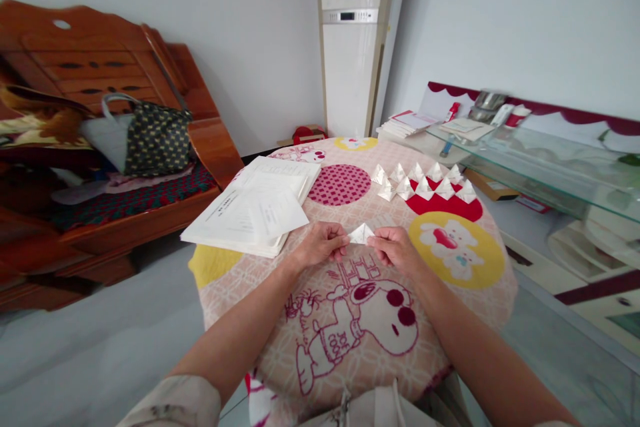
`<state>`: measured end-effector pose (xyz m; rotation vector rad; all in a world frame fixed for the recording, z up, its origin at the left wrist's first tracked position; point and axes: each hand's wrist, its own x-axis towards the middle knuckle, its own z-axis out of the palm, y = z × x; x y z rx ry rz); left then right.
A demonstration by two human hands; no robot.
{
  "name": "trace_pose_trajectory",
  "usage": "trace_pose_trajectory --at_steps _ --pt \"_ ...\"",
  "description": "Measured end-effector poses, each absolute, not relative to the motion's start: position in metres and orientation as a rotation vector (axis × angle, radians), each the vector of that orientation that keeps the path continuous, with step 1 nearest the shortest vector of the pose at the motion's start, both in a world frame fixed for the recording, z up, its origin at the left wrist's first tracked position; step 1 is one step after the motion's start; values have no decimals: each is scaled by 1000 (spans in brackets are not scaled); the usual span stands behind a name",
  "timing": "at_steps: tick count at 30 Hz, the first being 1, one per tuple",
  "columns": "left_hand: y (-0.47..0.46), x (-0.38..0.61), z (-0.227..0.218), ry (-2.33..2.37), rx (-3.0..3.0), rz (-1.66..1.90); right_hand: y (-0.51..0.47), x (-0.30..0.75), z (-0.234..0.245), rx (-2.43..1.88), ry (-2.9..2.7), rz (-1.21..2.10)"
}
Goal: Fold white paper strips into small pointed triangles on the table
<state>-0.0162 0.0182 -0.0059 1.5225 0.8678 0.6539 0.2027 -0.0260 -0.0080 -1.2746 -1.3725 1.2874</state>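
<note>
A small white folded paper triangle [361,234] is held up between my two hands above the round table. My left hand [324,242] pinches its left corner between thumb and fingers. At the opposite corner, my right hand [394,247] grips the paper the same way. Beyond my right hand, several similar folded paper pieces [423,185] stand in two rows, points upward. To the left of my left hand lies a stack of white printed sheets [245,207], with a smaller loose slip on top.
A patterned cloth [380,373] covers the table. On the left is a wooden bench [95,47] with bags [155,137] on it. A glass-topped cabinet [540,167] holding papers and cups stands close on the right. Behind the table rises a tall white air conditioner [350,73].
</note>
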Motion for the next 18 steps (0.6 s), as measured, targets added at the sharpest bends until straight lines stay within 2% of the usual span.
trace_pose_trajectory --at_steps 11,18 --pt "19 -11 -11 774 1171 883 -26 197 -16 -1210 -1399 1203" --pt "18 -10 -13 755 1069 881 -28 196 -14 -1218 -1513 1097"
